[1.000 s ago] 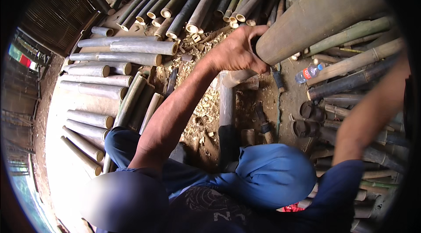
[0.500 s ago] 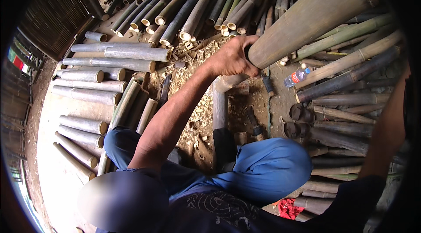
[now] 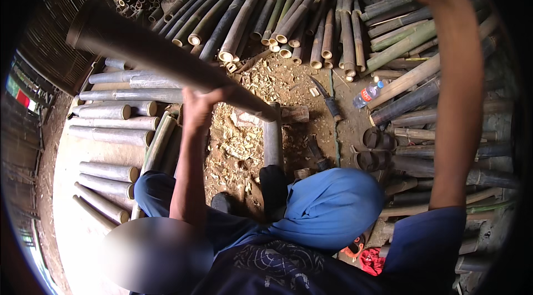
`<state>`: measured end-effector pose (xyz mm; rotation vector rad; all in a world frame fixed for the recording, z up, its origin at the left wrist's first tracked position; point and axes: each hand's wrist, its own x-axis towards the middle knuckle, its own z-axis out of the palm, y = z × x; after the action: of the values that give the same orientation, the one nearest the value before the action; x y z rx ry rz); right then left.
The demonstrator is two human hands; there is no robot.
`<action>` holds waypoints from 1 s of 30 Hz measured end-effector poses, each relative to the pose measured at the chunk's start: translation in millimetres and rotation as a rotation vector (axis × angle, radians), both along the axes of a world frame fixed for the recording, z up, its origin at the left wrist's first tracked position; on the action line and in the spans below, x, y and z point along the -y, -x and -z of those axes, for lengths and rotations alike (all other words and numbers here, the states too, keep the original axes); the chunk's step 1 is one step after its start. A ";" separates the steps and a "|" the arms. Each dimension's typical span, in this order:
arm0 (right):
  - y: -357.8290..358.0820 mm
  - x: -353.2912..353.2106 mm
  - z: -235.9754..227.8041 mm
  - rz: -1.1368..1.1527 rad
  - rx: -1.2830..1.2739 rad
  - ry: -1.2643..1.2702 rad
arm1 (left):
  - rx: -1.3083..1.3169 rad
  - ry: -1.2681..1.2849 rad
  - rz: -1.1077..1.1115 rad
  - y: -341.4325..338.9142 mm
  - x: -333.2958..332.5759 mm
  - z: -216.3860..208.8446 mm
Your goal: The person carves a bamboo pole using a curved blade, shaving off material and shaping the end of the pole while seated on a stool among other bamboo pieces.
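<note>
A thick bamboo tube [image 3: 161, 62] slants from the upper left toward the middle, its far end blurred by motion. My left hand [image 3: 204, 101] is closed around it, nearer its right end. That end overlaps the top of a grey bamboo piece [image 3: 272, 142], which runs down to my dark-covered foot [image 3: 273, 184]; I cannot tell whether the two touch. My right arm [image 3: 458, 84] is raised along the right side, and its hand lies beyond the upper edge of the picture. A curved knife [image 3: 330, 103] with a dark handle lies on the ground, right of the middle.
Wood chips [image 3: 244, 139] cover the ground ahead. Cut bamboo tubes lie in rows at left [image 3: 111, 137], at the back [image 3: 244, 23] and at right [image 3: 411, 101]. A plastic bottle [image 3: 367, 95], sandals [image 3: 375, 150], a second dark-handled tool [image 3: 317, 153] and a red cloth [image 3: 372, 260] lie at right.
The bamboo tube has swung from pointing upper right to upper left, with my left hand moving left along with it. My right arm has risen, and the knife now shows fully.
</note>
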<state>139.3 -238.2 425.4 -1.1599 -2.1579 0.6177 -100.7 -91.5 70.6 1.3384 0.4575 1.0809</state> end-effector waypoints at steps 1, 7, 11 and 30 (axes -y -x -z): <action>-0.8 6.1 30.5 0.217 0.150 -0.143 | 0.051 0.035 -0.035 17.5 -5.5 2.7; -79.2 45.4 258.0 0.534 0.073 0.327 | -0.042 0.087 -0.030 52.2 -28.3 22.9; -68.6 81.6 322.8 0.638 -0.171 0.571 | -0.020 -0.132 0.118 11.4 -11.3 7.6; 37.4 34.5 307.8 0.741 -0.630 -0.351 | -0.419 -0.451 0.123 -117.9 26.2 175.3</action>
<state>101.8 -272.7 117.6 -1.2373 -1.1311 0.2040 17.2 -117.7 -104.6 1.9837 0.4429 0.8255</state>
